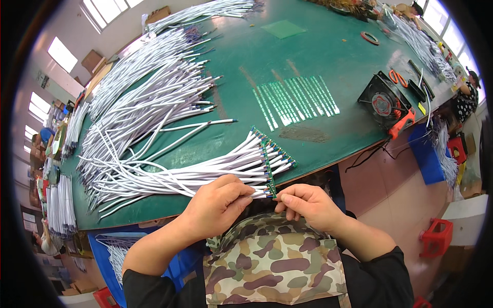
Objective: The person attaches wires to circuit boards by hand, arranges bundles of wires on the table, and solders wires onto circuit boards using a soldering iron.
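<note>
My left hand [218, 203] pinches a white cable [259, 191] near its stripped end, at the near edge of the green table [308, 56]. My right hand [305, 203] grips the lower end of a narrow green strip [267, 161] that has a row of white cables attached across it. The cable end in my left hand meets the strip just beside my right fingertips. A large fan of loose white cables [149, 113] spreads over the table to the left of both hands.
A black fan unit [382, 100], an orange-handled tool [402, 123] and orange scissors [397, 77] lie at the right of the table. A red tape ring [368, 37] sits farther back. More cable bundles [421, 43] lie far right. A red stool [436, 237] stands on the floor.
</note>
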Demonstrator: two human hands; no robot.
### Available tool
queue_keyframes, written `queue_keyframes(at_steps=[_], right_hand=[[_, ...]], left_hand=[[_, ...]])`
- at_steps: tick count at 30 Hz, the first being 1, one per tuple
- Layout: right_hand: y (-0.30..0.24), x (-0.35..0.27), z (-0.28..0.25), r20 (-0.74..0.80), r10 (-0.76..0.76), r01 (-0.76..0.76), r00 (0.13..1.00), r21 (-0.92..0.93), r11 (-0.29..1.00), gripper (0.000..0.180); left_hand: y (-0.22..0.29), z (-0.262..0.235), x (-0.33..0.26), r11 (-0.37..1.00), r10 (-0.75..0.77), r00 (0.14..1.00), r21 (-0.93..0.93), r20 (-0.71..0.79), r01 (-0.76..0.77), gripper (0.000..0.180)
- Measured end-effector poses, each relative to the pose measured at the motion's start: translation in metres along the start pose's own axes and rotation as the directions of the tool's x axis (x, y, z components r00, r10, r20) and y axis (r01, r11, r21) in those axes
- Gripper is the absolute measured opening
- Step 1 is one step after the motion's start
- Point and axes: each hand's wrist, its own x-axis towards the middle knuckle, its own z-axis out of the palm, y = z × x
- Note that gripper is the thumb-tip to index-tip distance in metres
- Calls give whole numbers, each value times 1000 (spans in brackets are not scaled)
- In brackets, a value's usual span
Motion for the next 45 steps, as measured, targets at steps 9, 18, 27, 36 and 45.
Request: queue_keyframes(at_steps=[9, 18, 27, 36, 45], right_hand=[[1, 1, 1, 22, -39, 37, 999, 73, 997, 19], [14, -3, 4, -9, -178, 168, 984, -285, 944, 15], [34, 1, 3, 43, -373, 359, 927, -387, 849, 13], [43, 16, 0, -117, -48, 33, 992, -128, 991, 18], [12, 5, -2, -199, -466, 277, 862, -583, 763, 19]], left_hand=[[6, 5, 4, 1000, -12, 1000, 4, 13, 12, 15], [4, 20, -8, 997, -72, 995, -7, 66, 72, 15], [0, 22, -7, 999, -50, 995, -2, 90, 50, 16], [-8, -10, -8, 856, 176, 980, 478, 94, -199, 71], [-56, -34, -20, 779, -3, 999, 627, 54, -32, 89]])
